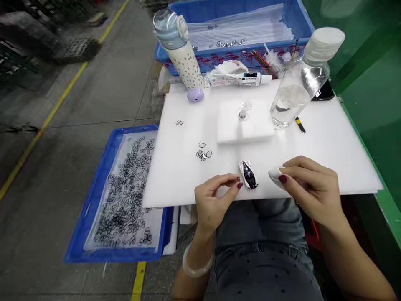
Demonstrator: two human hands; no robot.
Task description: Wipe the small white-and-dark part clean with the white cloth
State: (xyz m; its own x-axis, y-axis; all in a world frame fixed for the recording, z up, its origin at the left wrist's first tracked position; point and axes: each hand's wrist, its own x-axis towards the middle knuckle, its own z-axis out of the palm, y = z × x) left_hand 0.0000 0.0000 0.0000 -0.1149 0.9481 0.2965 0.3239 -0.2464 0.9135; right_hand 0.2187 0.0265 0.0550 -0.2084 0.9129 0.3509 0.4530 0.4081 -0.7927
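1. While lying just beside the fingertips of the left hand (213, 205), likely light, stiff and slick: one car-shaped piece (249, 175), black and white, on the white board (175, 184). Best taken by the long sides (glossy top, probably quick to smear).
2. At the left fingertips: narrow pinch of thumb and forefinger; cannot tell of anything held in it.
3. At the right hand (316, 192): thumb and fingers closed on one white piece (275, 174), thin-looking, probably soft and light; best gripped near an edge.
4. Beyond the left fingertips: about five dark loops (204, 156) clustered, one just past them, seemingly two overlapping farther off; probably springy, easily bent, best lifted by the rim.
5. Straight beyond both hands: one white block (225, 131), likely light foam.
6. Beyond the right fingers: one clear bottle (290, 100), probably heavy with liquid. Beyond the left: one speckled bottle (186, 65), one lilac case (195, 95).
7. Well left of the left fingers: one blue tray (115, 256), with more loops, too many to count.
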